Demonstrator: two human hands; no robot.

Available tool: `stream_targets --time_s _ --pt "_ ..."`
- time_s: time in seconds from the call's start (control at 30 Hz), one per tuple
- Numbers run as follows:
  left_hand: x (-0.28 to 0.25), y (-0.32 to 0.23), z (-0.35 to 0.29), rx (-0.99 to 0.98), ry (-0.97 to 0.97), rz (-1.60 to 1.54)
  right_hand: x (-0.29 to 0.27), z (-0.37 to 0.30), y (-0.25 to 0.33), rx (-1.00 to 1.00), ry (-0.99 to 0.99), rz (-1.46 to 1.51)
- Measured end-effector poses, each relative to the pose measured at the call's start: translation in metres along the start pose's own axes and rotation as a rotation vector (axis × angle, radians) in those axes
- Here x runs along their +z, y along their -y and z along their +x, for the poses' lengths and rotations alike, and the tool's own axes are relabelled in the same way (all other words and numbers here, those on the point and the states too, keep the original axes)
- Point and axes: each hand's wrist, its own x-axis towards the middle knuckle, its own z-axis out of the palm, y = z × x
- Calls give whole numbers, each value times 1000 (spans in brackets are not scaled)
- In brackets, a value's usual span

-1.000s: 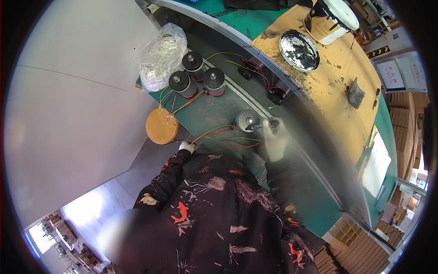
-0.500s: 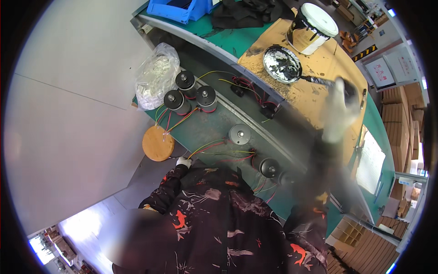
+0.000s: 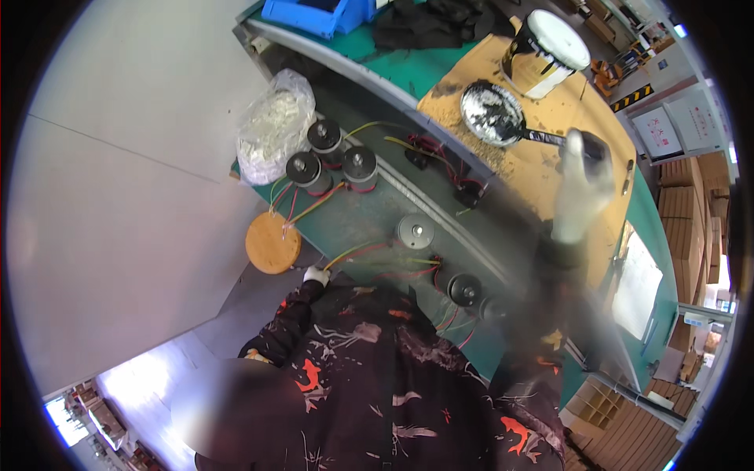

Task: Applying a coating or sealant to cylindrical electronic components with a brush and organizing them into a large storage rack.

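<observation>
My right hand point(image 3: 583, 192), in a white glove, is closed on the dark handle of a brush point(image 3: 543, 137). The brush's far end reaches into a round dish point(image 3: 469, 118) smeared with black and white paint. By the table's near edge, my gloved left hand point(image 3: 316, 275) is closed at the ends of yellow and red wires point(image 3: 353, 253), its fingers only partly visible. These wires run toward a grey motor point(image 3: 415, 231) standing in front of me. Beside it on the right is a motor with a black top point(image 3: 464, 290), partly hidden by my sleeve.
Several black-topped motors point(image 3: 360, 166) stand at the left, near a clear plastic bag point(image 3: 275, 129) of white material and a round wooden stool point(image 3: 272, 243). A paint-streaked bucket point(image 3: 542, 59) stands on brown cardboard point(image 3: 471, 157). A blue bin point(image 3: 314, 17) and dark cloth point(image 3: 432, 23) lie farther back.
My right hand has shifted slightly at the brush and is less blurred. The view has moved a little; my left hand stays by the wires.
</observation>
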Motion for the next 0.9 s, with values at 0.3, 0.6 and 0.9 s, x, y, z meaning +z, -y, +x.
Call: stream_targets --time_s 0.3,0.6,0.9 --pt "4 5 -3 29 -36 -105 6 -167 -80 300 377 -254" --pt "1 5 -11 22 -33 -123 4 -187 -97 325 314 -297" --pt "7 9 -2 17 -40 -107 5 -186 -99 344 308 -289"
